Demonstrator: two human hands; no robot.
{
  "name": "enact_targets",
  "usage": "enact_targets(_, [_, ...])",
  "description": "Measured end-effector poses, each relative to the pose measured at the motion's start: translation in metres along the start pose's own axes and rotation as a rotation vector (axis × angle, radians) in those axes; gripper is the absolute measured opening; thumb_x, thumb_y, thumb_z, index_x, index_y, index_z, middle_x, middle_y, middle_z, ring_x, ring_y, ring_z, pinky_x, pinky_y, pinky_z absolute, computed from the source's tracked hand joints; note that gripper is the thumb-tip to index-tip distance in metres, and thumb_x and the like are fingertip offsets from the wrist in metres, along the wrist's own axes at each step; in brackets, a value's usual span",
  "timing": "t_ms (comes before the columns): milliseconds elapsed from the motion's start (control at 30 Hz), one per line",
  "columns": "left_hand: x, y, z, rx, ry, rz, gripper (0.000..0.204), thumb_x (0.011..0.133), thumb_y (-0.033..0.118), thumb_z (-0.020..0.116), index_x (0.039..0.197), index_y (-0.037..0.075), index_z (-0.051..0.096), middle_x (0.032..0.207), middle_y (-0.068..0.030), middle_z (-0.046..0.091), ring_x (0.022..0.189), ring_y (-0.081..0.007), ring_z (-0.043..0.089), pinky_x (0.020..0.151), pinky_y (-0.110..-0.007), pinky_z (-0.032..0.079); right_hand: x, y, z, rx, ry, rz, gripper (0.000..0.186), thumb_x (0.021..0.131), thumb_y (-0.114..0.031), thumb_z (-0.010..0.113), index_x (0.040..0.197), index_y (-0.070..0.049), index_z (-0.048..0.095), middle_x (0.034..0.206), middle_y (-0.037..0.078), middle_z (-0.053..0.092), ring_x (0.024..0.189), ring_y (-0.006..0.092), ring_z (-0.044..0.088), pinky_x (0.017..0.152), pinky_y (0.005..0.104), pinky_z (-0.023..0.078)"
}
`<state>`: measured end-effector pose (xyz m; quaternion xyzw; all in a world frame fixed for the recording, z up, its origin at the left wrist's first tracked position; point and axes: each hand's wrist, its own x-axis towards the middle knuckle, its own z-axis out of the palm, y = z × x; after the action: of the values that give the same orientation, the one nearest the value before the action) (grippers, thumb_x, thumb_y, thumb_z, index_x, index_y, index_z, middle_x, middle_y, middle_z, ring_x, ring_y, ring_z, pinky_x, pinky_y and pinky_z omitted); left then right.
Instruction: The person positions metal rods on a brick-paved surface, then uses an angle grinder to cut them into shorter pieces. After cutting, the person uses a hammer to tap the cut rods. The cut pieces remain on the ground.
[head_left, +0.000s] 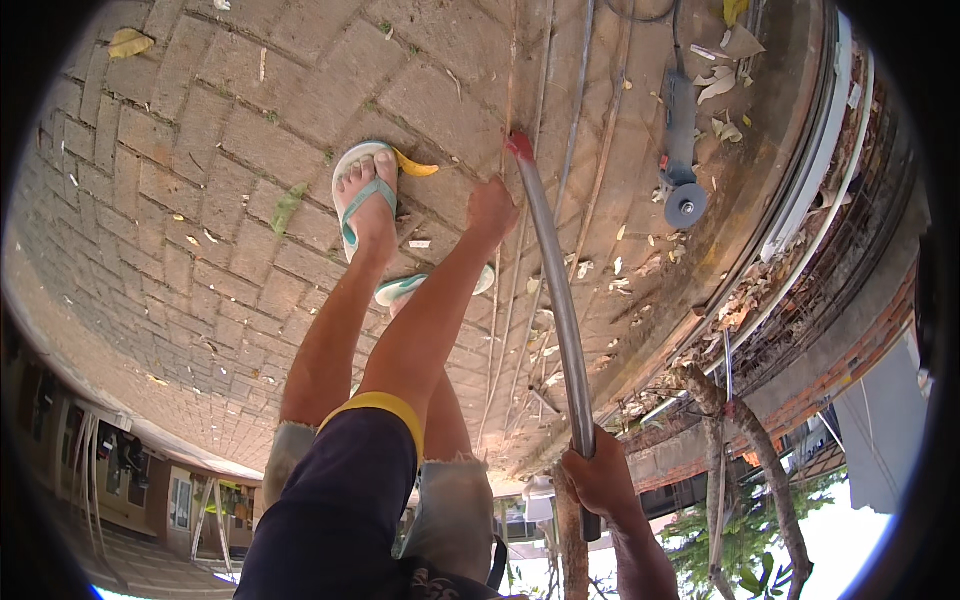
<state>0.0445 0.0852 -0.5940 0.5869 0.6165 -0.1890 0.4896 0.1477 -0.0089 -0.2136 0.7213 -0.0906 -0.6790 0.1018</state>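
Note:
My right hand (600, 475) is wrapped round the lower part of a long grey metal pipe (560, 270). The pipe slants up and away from it, and its far end is red. My left hand (493, 208), under a dark sleeve with a yellow cuff, is closed low over the paving. It seems to grip a thin brown rod (512, 75), just left of the pipe's red end; the fingers partly hide the grip. Whether the red end touches the rod I cannot tell. Several more long thin rods (577, 110) lie alongside on the ground.
An angle grinder (680, 140) with a round disc lies right of the rods, its cord running away. My sandalled foot (368, 205) stands on the brick paving (230, 210). Dry leaves are scattered about. Along the right run a white pipe (815, 230) and a tree branch (755, 440).

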Motion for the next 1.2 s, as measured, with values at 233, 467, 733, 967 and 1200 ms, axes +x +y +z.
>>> enact_targets(233, [-0.076,0.049,-0.053,-1.479,-0.282,-0.752,0.036,0.098,0.026,0.041,0.104,-0.004,0.06,0.086,-0.0186,0.068,0.076,-0.0324,0.069,0.067,-0.046,0.054,0.005,-0.001,0.025,0.188,0.021,-0.026,0.008,0.079,-0.002,0.053,0.079,-0.001,0.045,0.053,0.004,0.047,0.037,0.0123,0.047,0.033,0.031,0.035])
enact_targets(467, [-0.087,0.079,-0.038,-0.696,-0.043,-0.462,0.048,0.096,0.034,0.045,0.086,-0.009,0.063,0.088,-0.0309,0.066,0.086,-0.0426,0.067,0.073,-0.049,0.053,0.015,0.0,0.047,0.166,0.055,-0.119,0.008,0.079,-0.002,0.054,0.079,0.0,0.046,0.054,0.004,0.046,0.037,0.0131,0.047,0.033,0.0323,0.036])
enact_targets(733, [-0.088,0.079,-0.019,-0.476,0.074,-0.33,0.049,0.095,0.032,0.045,0.087,-0.014,0.062,0.086,-0.0383,0.062,0.09,-0.0515,0.062,0.08,-0.053,0.05,0.039,0.033,0.04,-0.019,0.101,-0.078,0.026,0.075,-0.015,0.06,0.088,0.006,0.054,0.072,0.021,0.059,0.066,0.0329,0.062,0.061,0.0429,0.049])
enact_targets(967, [-0.083,0.072,-0.006,-0.397,0.118,-0.277,0.05,0.095,0.033,0.041,0.089,-0.012,0.062,0.085,-0.0351,0.063,0.089,-0.0499,0.063,0.081,-0.052,0.05,0.051,0.044,0.043,-0.042,0.127,-0.184,0.029,0.075,-0.017,0.061,0.089,0.007,0.054,0.075,0.024,0.06,0.07,0.0374,0.063,0.065,0.044,0.049])
enact_targets(1200, [-0.076,0.075,-0.038,-0.387,-0.045,-0.217,0.047,0.094,0.031,0.046,0.08,-0.011,0.062,0.076,-0.0284,0.066,0.077,-0.0412,0.068,0.069,-0.048,0.054,0.004,0.007,0.044,0.246,0.059,-0.151,0.017,0.081,-0.011,0.059,0.082,0.003,0.049,0.057,0.007,0.051,0.04,0.0152,0.051,0.036,0.0337,0.04])
